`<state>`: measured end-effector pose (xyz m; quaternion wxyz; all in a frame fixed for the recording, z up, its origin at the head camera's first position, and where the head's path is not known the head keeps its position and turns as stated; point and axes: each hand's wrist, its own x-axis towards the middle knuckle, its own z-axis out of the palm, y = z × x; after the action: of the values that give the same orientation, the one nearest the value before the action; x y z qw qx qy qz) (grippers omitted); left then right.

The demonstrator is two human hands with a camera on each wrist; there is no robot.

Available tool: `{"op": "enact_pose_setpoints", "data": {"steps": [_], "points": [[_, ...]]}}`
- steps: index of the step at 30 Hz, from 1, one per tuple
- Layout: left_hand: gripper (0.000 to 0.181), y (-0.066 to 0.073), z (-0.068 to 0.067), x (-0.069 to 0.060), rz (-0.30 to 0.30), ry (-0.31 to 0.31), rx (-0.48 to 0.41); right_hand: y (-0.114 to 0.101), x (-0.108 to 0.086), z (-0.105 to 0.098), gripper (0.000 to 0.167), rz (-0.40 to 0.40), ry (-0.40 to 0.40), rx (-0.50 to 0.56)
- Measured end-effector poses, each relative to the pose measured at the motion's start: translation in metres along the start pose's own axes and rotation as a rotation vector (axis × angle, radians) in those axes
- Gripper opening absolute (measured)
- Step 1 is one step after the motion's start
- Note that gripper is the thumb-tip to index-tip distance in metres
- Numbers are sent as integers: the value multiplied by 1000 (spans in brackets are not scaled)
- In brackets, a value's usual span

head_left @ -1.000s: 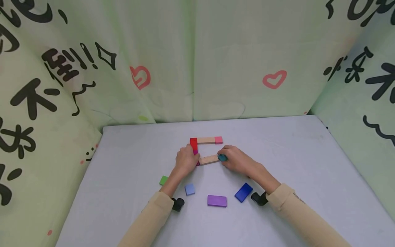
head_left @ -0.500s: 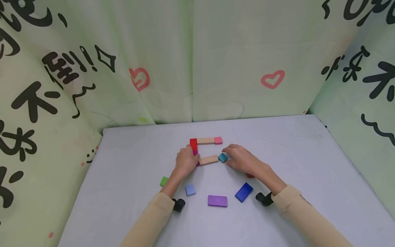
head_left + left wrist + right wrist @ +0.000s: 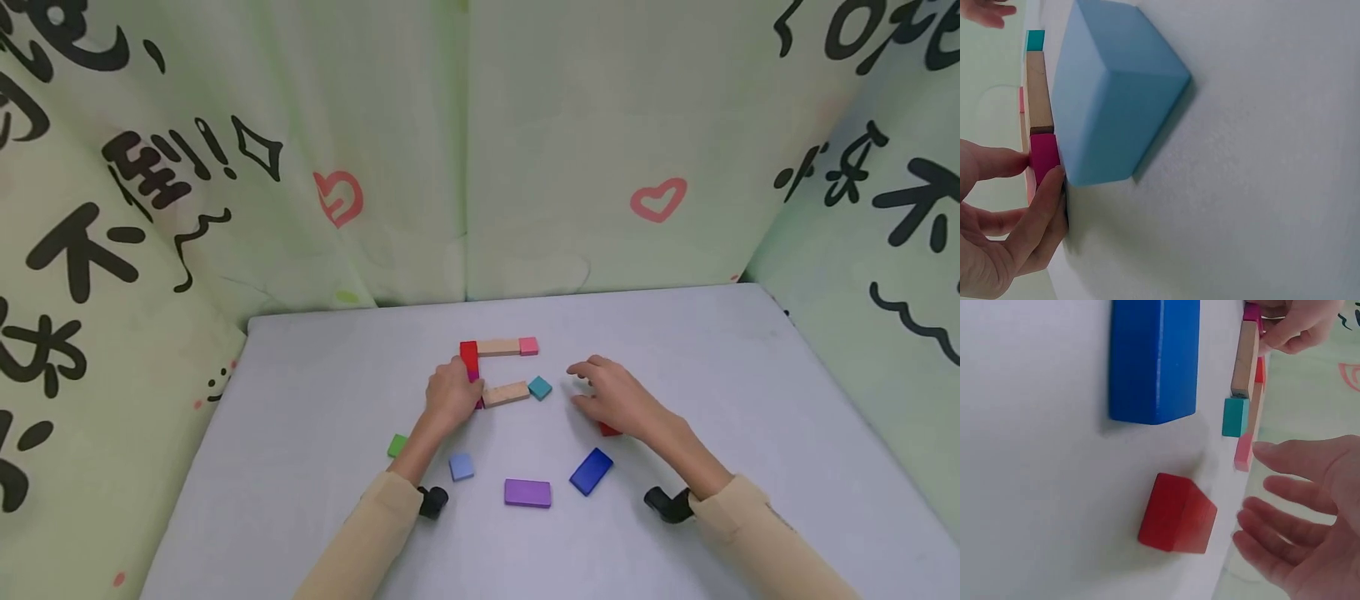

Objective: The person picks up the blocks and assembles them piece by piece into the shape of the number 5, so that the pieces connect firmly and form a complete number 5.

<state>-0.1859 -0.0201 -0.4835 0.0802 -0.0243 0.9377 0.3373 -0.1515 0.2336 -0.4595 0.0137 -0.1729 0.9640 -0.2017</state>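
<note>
The left hand [image 3: 452, 394] clamps its fingers on a magenta block [image 3: 1044, 153] at nine o'clock of a wooden block [image 3: 506, 394], the right hand [image 3: 622, 402] hovers, fingers apart, at three o'clock of a teal cube [image 3: 540, 387], and black Chinese lettering [image 3: 77, 246] shows at ten o'clock.

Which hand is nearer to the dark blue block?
Right. The right hand is beyond the dark blue block; the left hand is farther away, leftward, pinching the magenta block.
</note>
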Motion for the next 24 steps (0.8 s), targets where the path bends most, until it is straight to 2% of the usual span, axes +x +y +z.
{"op": "enact_pose_setpoints", "data": {"steps": [6,12,24], "points": [[28,-2,0,0,17,0,3,3,-16,0,36,132,45,32],[28,-3,1,1,9,-7,20,1,-31,1,38,260,95,40],[30,-1,1,0,-6,-17,23,0,-40,7,52,382,24,37]]}}
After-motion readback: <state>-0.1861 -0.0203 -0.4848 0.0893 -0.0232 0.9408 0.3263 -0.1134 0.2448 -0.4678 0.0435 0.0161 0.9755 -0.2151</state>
